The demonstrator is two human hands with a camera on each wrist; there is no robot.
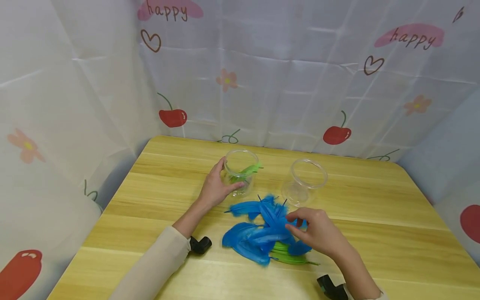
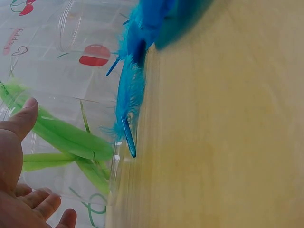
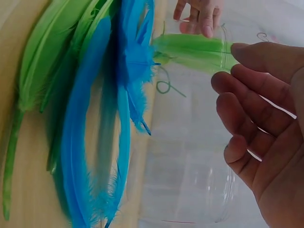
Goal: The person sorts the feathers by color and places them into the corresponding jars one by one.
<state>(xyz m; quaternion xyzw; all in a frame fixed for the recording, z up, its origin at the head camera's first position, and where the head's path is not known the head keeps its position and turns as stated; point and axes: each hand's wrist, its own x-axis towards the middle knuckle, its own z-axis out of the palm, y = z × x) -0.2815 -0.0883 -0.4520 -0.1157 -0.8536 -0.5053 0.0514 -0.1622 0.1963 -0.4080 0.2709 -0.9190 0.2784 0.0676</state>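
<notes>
A: How are the two hands placed?

B: By the left hand (image 1: 215, 187), a clear, round plastic cup (image 1: 240, 163) is gripped between thumb and fingers. By the right hand (image 1: 318, 231), nothing seems to be pinched; a gap is left between thumb and bent forefinger, at the edge of a heap of bright blue, soft feathers (image 1: 275, 229).

A: And the green ones?

B: A few slim, light green feathers (image 1: 249, 170) are held inside the gripped cup, just beyond the left thumb. More long green feathers (image 1: 290, 259) are partly covered by the heap, on the near side of the right hand.

A: What could go wrong?

B: Blue feathers could be dragged along if a green one were pulled from underneath, since they are overlapped. The cup looks light and could be tipped by an uneven push. The feather tip poking past its rim could be brushed loose. Beyond the right hand, a second clear plastic cup (image 1: 303, 185) might be knocked by a careless reach.
</notes>
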